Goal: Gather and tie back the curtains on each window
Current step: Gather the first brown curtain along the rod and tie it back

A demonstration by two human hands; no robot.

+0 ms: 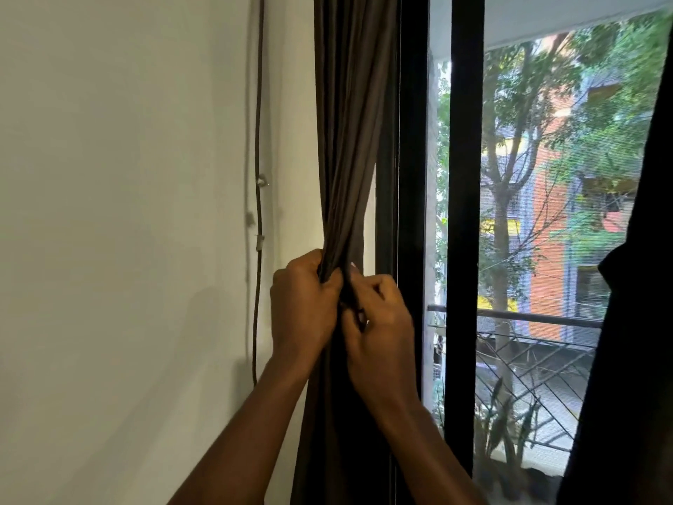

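Curtain (349, 140), dark brown, gathered into narrow bundle at left side of window frame (411, 176), beside pale wall (127, 213). Left hand (302, 308) curled round the gathered folds. Right hand (378, 322) touching it, pinching dark fabric at front of bundle. Second curtain (626, 322) hanging at right edge. Thin cable (258, 140) clipped down wall.

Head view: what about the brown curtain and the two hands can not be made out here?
1. Tie-back: head view, the left hand and right hand cover where they grip the brown curtain; no band is clearly seen.
2. Curtain top and hem: head view, cut off by the upper and lower edges.
3. The dark curtain at right: head view, only a silhouette against daylight, cut by the right edge; tied or not is unclear.
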